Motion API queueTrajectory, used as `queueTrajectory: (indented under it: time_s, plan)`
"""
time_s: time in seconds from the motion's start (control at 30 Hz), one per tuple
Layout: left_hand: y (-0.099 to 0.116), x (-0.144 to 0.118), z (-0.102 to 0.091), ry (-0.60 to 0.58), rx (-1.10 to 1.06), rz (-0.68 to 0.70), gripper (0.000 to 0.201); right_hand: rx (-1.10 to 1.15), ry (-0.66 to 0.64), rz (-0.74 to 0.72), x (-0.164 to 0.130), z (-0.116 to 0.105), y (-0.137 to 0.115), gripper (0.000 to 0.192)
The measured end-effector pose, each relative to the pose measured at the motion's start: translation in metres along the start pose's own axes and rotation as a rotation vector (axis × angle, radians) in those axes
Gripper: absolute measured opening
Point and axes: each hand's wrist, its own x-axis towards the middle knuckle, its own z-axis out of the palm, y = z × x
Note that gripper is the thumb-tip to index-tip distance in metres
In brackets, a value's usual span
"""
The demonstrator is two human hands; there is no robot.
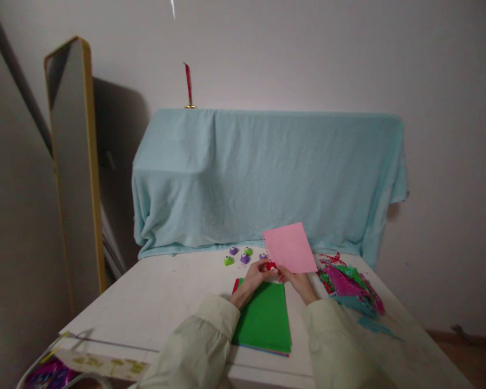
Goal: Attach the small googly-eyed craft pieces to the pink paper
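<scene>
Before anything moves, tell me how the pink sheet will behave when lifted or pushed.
The pink sheet is probably thin paper: it stands flat above the right hand, so it seems lightly stiff but would likely droop if held by one corner. It looks very light. With the left hand holding a small red punch at its edge, a rough push would likely crease it.

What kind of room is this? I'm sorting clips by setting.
Probably a room at home set up for paper crafts: a white table with a stack of coloured paper, small punches and punched scraps, plus a leaning mirror.
</scene>
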Motion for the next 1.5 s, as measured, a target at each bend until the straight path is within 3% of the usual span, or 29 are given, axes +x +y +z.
queueTrajectory:
  time_s: [0.2, 0.37, 0.67, 0.87, 1.5]
  plan:
    - [-0.002, -0.002, -0.002, 0.085, 0.069, 0.036, 0.036, -0.022, -0.052, 0.002, 0.0, 0.003, 0.007, 0.044]
    - [-0.002, -0.002, -0.002, 0.124, 0.051, 0.01, 0.037, -0.073, -0.003, -0.022, -0.002, 0.004, 0.004, 0.043]
    - [0.009, -0.006, -0.003, 0.107, 0.035, -0.024, 0.04, -0.083, 0.029, -0.063, -0.001, 0.001, 0.003, 0.039]
    - [0.001, 0.0, -0.003, -0.016, 0.061, -0.007, 0.047, -0.099, 0.101, -0.072, 0.001, -0.004, 0.007, 0.037]
    - [-0.005, 0.001, -0.003, -0.022, 0.119, -0.007, 0.049, -0.042, 0.195, -0.117, 0.006, -0.011, 0.008, 0.033]
